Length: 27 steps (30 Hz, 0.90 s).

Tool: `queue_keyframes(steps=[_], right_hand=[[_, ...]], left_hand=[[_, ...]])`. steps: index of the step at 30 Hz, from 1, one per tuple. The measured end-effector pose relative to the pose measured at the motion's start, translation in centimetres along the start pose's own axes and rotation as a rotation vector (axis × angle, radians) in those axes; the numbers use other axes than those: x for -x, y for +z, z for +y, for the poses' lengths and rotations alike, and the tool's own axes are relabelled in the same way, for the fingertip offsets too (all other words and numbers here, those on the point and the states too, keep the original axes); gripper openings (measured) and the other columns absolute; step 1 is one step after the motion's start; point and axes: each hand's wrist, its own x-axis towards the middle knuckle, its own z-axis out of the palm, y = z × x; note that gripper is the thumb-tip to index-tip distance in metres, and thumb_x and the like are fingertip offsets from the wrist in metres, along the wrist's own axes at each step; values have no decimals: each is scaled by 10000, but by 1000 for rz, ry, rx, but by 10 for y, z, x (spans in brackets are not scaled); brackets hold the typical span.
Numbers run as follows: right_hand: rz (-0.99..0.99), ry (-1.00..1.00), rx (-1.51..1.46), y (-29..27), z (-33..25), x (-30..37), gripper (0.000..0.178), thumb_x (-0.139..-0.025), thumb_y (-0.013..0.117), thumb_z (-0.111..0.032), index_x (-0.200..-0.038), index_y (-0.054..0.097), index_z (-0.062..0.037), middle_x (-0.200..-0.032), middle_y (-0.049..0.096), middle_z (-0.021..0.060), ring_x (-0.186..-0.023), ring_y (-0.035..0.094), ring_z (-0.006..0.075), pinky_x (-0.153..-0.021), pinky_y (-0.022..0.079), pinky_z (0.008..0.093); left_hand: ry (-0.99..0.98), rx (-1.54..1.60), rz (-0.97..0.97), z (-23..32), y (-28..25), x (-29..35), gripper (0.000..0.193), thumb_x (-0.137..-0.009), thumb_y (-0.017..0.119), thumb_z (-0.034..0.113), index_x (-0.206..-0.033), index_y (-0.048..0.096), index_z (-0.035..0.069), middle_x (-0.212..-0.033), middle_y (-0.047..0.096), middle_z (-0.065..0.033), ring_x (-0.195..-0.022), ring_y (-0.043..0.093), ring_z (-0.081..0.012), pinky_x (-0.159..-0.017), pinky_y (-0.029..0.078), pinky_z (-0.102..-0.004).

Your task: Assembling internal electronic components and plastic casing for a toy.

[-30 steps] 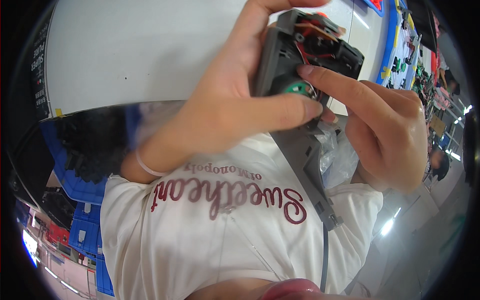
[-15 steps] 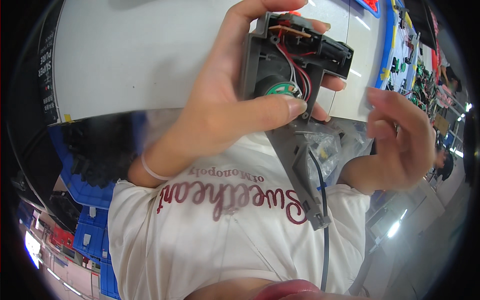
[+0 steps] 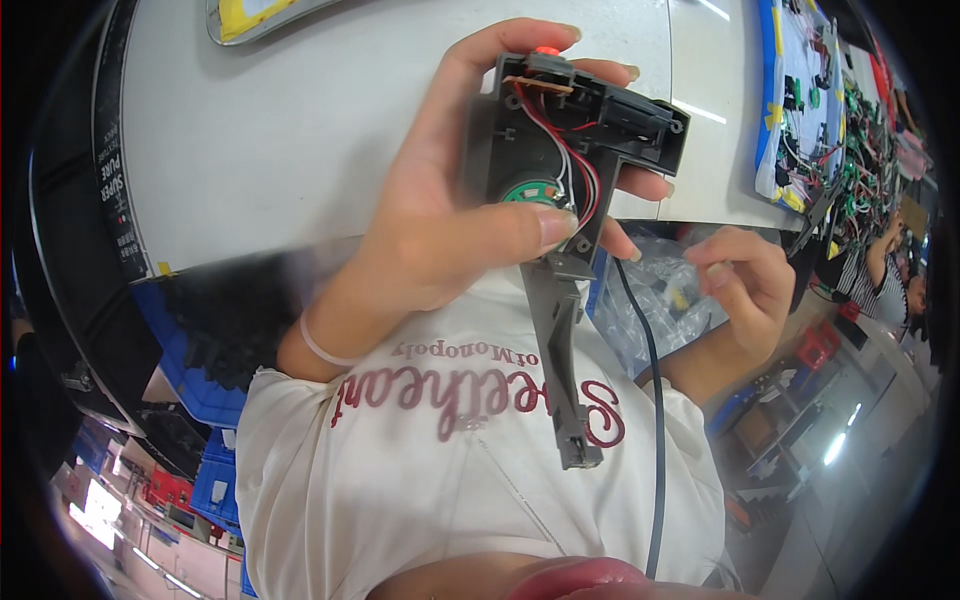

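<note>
My left hand (image 3: 425, 225) holds a dark grey plastic housing half (image 3: 520, 135) with its inside facing up. The thumb presses beside a round green-rimmed speaker (image 3: 530, 192), and the fingers wrap behind. Red and white wires (image 3: 578, 165) run from the speaker to a small brown board (image 3: 537, 85) near an orange-red part (image 3: 546, 50) at the top. A long narrow arm (image 3: 560, 350) of the housing points down toward my shirt. To the right, apart from it, my right hand (image 3: 745, 280) is curled with thumb and fingertips close together; anything between them is too small to make out.
A clear plastic bag (image 3: 650, 310) and a black cable (image 3: 652, 400) lie below the housing. Left, a blue bin (image 3: 185, 385) holds black parts. A yellow-lined tray (image 3: 270, 25) is at the far edge, a blue-edged tray with circuit boards (image 3: 768, 100) at right, and a co-worker (image 3: 870, 285) beyond.
The housing in my left hand has shifted slightly left and its long arm hangs more upright. My right hand has moved left and down, closer to it. The yellow-lined tray has come into view.
</note>
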Motion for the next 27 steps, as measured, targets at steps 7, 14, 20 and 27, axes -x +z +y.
queue_keyframes(steps=[7,14,20,27], right_hand=[[-511,226,124,-7,47,11,153,-763,541,7,-886,631,24,-789,627,98,-604,540,133,-556,419,246],[-388,83,-58,-11,26,10,181,-762,547,-36,-898,642,37,-727,619,103,-555,527,128,-525,414,246],[-401,-176,-242,-3,24,-1,203,-756,566,-61,-894,643,65,-656,614,92,-486,530,150,-468,398,248],[-879,122,-275,-3,79,6,246,-798,579,-190,-806,644,47,-692,607,114,-575,566,192,-523,414,277]], left_hand=[[-46,-38,46,1,3,3,801,-680,523,-21,-1399,224,168,-1385,291,-252,-1085,505,-480,-708,566,-508],[-92,-24,10,-6,8,-2,802,-675,489,-24,-1401,222,188,-1403,271,-234,-1115,482,-475,-742,557,-530],[-83,-11,-9,-11,9,-2,830,-653,466,-40,-1400,230,234,-1421,258,-199,-1110,488,-474,-756,550,-547],[-18,-40,-34,-12,1,2,831,-641,465,-42,-1396,243,227,-1418,247,-216,-1107,493,-470,-743,557,-541]])
